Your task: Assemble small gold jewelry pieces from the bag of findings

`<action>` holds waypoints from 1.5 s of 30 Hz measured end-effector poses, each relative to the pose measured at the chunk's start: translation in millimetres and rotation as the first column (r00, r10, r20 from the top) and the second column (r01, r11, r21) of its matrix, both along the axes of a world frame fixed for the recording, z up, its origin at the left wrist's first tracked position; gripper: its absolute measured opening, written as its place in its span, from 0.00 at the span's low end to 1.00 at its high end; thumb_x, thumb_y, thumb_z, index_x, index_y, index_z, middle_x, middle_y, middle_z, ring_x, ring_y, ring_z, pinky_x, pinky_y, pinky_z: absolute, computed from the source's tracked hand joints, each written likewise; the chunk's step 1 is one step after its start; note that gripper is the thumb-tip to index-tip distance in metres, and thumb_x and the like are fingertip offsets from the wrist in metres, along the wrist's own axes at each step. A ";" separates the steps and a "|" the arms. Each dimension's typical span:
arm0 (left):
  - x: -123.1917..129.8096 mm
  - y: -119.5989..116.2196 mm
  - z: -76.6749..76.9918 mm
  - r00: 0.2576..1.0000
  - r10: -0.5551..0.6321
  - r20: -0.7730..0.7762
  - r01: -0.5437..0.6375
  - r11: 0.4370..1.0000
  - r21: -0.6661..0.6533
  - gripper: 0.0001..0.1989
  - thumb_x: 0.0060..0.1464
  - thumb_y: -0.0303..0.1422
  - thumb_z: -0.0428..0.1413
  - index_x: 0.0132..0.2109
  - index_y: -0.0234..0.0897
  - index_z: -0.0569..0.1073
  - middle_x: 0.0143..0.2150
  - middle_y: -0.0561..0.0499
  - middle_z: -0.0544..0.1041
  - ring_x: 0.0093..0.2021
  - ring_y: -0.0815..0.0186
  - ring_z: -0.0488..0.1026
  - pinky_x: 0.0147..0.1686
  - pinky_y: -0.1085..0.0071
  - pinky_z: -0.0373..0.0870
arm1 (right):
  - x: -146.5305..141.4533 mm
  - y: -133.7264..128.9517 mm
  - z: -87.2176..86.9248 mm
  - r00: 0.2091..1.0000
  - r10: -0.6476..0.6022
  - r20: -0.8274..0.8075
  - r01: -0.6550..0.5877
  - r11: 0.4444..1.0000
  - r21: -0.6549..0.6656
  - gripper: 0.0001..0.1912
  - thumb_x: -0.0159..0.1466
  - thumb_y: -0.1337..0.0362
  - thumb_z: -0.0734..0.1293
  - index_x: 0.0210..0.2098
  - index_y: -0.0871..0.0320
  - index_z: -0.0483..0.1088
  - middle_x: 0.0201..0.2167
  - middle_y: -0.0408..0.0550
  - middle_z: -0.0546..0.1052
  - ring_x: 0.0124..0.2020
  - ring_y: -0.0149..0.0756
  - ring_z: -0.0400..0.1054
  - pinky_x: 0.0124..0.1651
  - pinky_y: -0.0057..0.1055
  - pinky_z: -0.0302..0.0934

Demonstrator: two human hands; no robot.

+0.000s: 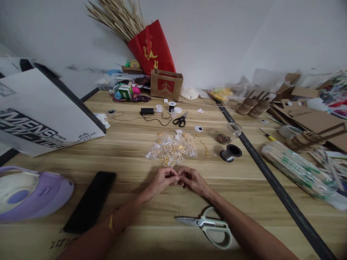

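Observation:
My left hand (164,178) and my right hand (192,180) meet fingertip to fingertip low over the wooden table. Both are closed in a pinch, and whatever lies between the fingers is too small to make out. Just beyond them is a heap of gold and silver beads (172,157), with clear plastic bags (159,146) of small findings around it. Under my right forearm lie large scissors (200,222) with pale handles, blades pointing left. A gold chain (203,145) rests right of the heap.
A spool of wire (230,153) and a dish of coloured beads (223,138) stand to the right. Black scissors (180,120) lie farther back. A black phone (90,202) and a purple-and-white appliance (38,195) are at left. Wrapped sticks (298,168) lie beyond the dark strip.

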State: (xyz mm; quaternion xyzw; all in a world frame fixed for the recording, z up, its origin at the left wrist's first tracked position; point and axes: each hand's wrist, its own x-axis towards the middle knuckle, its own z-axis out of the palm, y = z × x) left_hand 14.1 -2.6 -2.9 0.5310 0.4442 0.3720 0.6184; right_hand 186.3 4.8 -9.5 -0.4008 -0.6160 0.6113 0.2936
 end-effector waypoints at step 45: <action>-5.9 4.2 -4.3 0.997 -0.020 0.075 0.025 0.998 -0.065 0.16 0.42 0.40 0.62 0.27 0.32 0.68 0.20 0.54 0.72 0.21 0.72 0.70 0.24 0.75 0.67 | 0.6 -1.8 8.3 0.998 0.058 -0.038 -0.058 0.998 -0.019 0.19 0.57 0.49 0.66 0.29 0.61 0.65 0.19 0.39 0.66 0.18 0.23 0.58 0.21 0.21 0.55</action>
